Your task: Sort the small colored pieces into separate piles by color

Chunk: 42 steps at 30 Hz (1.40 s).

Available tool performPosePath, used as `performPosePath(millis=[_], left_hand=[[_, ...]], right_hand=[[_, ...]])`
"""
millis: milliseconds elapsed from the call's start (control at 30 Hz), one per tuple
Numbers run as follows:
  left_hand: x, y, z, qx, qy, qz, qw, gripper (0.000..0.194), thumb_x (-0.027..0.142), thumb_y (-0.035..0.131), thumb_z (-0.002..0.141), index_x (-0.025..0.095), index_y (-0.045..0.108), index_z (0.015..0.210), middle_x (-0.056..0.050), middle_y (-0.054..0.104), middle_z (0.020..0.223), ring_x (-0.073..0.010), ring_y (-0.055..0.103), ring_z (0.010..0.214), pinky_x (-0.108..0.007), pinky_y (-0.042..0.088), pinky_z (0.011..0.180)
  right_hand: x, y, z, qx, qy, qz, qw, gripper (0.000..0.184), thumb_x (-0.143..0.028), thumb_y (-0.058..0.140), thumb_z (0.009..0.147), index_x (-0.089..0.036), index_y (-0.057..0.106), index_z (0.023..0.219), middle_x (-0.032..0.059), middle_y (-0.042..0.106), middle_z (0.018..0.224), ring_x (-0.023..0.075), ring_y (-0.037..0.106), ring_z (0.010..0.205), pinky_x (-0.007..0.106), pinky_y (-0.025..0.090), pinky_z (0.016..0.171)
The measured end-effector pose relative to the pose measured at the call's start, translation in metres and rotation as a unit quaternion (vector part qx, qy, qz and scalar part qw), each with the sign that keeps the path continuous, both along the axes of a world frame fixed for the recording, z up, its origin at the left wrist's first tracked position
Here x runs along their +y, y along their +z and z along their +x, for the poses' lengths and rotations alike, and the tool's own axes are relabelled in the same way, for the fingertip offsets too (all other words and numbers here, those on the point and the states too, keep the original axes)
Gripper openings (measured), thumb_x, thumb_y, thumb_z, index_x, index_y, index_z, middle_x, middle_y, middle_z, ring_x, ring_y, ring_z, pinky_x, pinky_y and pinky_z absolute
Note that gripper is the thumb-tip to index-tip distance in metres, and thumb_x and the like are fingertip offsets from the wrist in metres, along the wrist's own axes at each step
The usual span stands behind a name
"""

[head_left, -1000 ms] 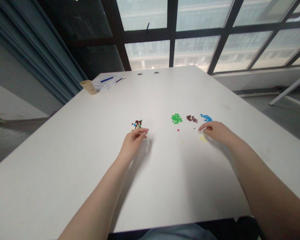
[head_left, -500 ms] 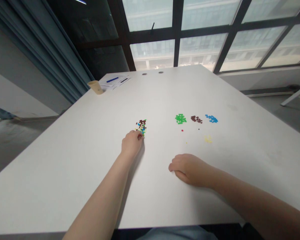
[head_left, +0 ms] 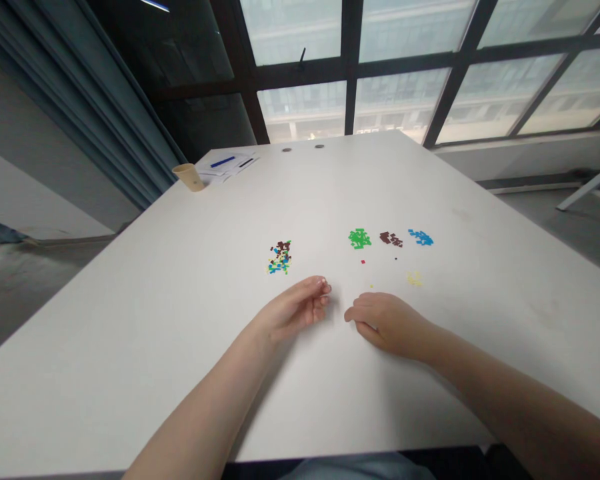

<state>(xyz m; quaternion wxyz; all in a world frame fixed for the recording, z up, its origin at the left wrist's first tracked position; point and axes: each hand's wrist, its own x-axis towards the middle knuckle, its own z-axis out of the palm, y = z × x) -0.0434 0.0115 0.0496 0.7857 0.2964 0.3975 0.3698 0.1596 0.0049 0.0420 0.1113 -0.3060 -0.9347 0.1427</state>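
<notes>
On the white table (head_left: 145,313) lies a mixed pile of tiny coloured pieces (head_left: 280,257). To its right sit sorted heaps: green (head_left: 360,238), brown (head_left: 391,239), blue (head_left: 421,237) and a faint yellow one (head_left: 415,278), with a single red piece (head_left: 363,262) below the green. My left hand (head_left: 300,305) rests nearer me than the mixed pile, fingers curled in a pinch; what it holds is too small to see. My right hand (head_left: 387,321) lies just right of it, fingers curled under, fingertips almost meeting the left hand's.
A tan paper cup (head_left: 190,177) stands at the table's far left edge beside papers with pens (head_left: 227,163). Large dark-framed windows (head_left: 350,73) run behind the table, and a blue curtain (head_left: 105,113) hangs at the left.
My left hand drew back from the mixed pile toward the right. My right hand left the yellow heap, pulled toward me, then slid up close to the left hand.
</notes>
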Motion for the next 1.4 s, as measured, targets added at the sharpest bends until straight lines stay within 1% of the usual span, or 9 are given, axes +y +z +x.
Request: performPosePath(millis=[33,100,300,467,600,700,900,1167,1400], left_hand=[[-0.005,0.002,0.006,-0.071,-0.001,-0.043,0.997,0.015,0.026,0.065,0.069,0.017,0.056,0.076,0.0,0.051,0.074,-0.0057,0.049,0.06,-0.016,0.038,0.054],[-0.014,0.003,0.015,-0.153,0.01,-0.097,0.983,0.013,0.023,0.066,0.07,0.017,0.055,0.075,0.001,0.051,0.072,-0.0049,0.05,0.06,-0.016,0.04,0.055],[-0.02,-0.004,0.026,-0.231,0.055,-0.136,0.962,0.008,0.019,0.062,0.073,0.017,0.055,0.076,0.002,0.053,0.07,-0.0048,0.053,0.058,-0.015,0.041,0.052],[-0.02,-0.006,0.027,-0.236,0.056,-0.153,0.958,0.007,0.018,0.06,0.075,0.016,0.054,0.076,0.002,0.054,0.069,-0.0053,0.053,0.057,-0.015,0.041,0.051],[-0.025,-0.01,0.031,-0.221,0.041,-0.163,0.961,0.007,0.02,0.06,0.076,0.015,0.054,0.077,0.001,0.055,0.07,-0.0053,0.054,0.058,-0.016,0.04,0.051],[-0.029,-0.013,0.035,-0.212,0.023,-0.171,0.962,0.009,0.022,0.06,0.076,0.015,0.055,0.079,0.001,0.056,0.07,-0.0053,0.054,0.058,-0.016,0.04,0.051],[-0.033,-0.014,0.038,-0.209,0.009,-0.167,0.964,0.01,0.02,0.062,0.075,0.015,0.055,0.079,0.003,0.057,0.07,-0.0054,0.055,0.059,-0.016,0.04,0.051],[-0.033,-0.014,0.039,-0.199,0.007,-0.172,0.965,0.012,0.021,0.064,0.073,0.015,0.056,0.079,0.003,0.058,0.069,-0.0053,0.055,0.058,-0.016,0.039,0.051],[-0.033,-0.016,0.04,-0.182,0.005,-0.153,0.971,0.012,0.021,0.065,0.071,0.014,0.055,0.075,0.003,0.053,0.063,-0.0037,0.051,0.054,-0.015,0.038,0.049]], right_hand=[[0.0,0.0,0.0,0.004,-0.005,0.006,1.0,0.017,-0.009,0.042,0.077,-0.018,0.057,0.076,0.0012,0.055,0.068,0.0138,0.048,0.068,0.025,0.032,0.062],[0.001,0.0,0.001,0.013,-0.012,0.017,1.0,0.017,-0.009,0.042,0.076,-0.018,0.056,0.074,0.0013,0.054,0.067,0.0137,0.047,0.067,0.025,0.032,0.062],[0.002,-0.001,0.001,0.065,-0.034,0.046,0.996,0.02,-0.01,0.041,0.077,-0.018,0.058,0.078,0.0015,0.053,0.064,0.0138,0.046,0.064,0.025,0.033,0.061],[0.001,0.001,0.002,0.164,-0.067,0.076,0.981,0.017,-0.014,0.042,0.081,-0.017,0.059,0.085,0.002,0.054,0.065,0.0141,0.046,0.064,0.027,0.035,0.061],[-0.001,0.003,0.0,0.263,-0.088,0.119,0.954,0.012,-0.019,0.05,0.08,-0.018,0.057,0.09,0.0017,0.056,0.067,0.0139,0.047,0.065,0.028,0.039,0.063],[-0.003,0.003,-0.003,0.309,-0.096,0.121,0.938,0.012,-0.019,0.054,0.078,-0.019,0.057,0.09,0.0014,0.056,0.069,0.0134,0.049,0.066,0.028,0.041,0.063],[-0.006,0.003,-0.005,0.319,-0.1,0.108,0.936,0.009,-0.016,0.056,0.076,-0.019,0.058,0.083,0.0011,0.057,0.069,0.0128,0.049,0.066,0.028,0.042,0.062],[-0.007,0.006,-0.004,0.319,-0.093,0.087,0.939,0.01,-0.015,0.054,0.076,-0.019,0.059,0.083,0.0013,0.057,0.069,0.0134,0.05,0.066,0.028,0.041,0.063],[-0.009,0.006,-0.004,0.309,-0.091,0.075,0.944,0.009,-0.015,0.053,0.077,-0.019,0.059,0.083,0.0013,0.056,0.069,0.0134,0.049,0.066,0.028,0.041,0.063]])
